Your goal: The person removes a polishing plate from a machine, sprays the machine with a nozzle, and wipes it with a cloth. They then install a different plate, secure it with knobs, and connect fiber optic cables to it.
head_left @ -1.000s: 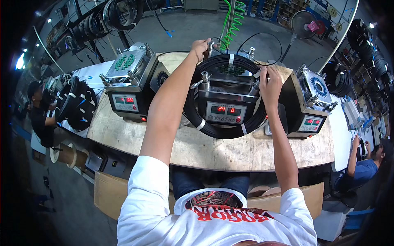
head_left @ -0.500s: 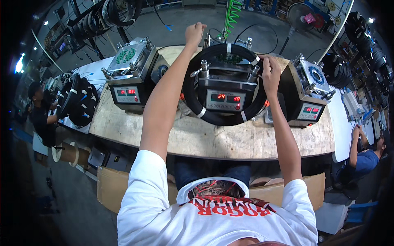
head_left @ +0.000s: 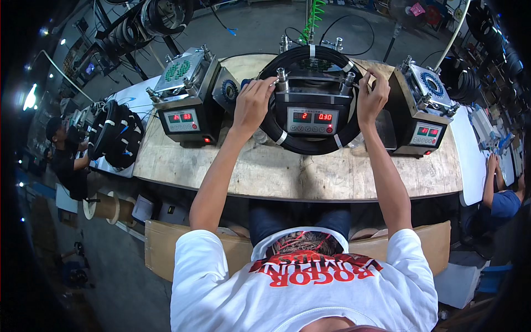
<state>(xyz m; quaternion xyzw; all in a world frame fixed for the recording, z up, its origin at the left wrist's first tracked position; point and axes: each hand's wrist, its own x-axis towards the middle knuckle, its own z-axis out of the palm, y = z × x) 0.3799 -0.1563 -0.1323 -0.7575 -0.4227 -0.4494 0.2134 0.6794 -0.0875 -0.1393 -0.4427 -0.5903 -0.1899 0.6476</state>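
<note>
A coil of black cable (head_left: 271, 128), banded with white tape, stands upright around the front of the middle metal machine (head_left: 290, 99). Beside the machine's left metal post, my left hand (head_left: 253, 108) is closed, its thumb and forefinger pinched at a small shiny part I cannot make out. At the coil's upper right, my right hand (head_left: 373, 100) has bent fingers. A thin black cable appears to run to its fingertips, close to the right post (head_left: 347, 84). The coil's rim hides part of the machine's front and top.
Similar machines stand at left (head_left: 185, 105) and right (head_left: 423, 110) on the wooden table (head_left: 221, 171). More black coils (head_left: 116, 133) lie on a white table at left. One co-worker (head_left: 66, 155) is at far left, another (head_left: 498, 205) at far right. A green spiral hose (head_left: 316, 19) hangs behind.
My left hand has come down and nearer, from beyond the coil to the left post. My right hand has turned, with its fingers now bent upward. The middle machine's red display has changed.
</note>
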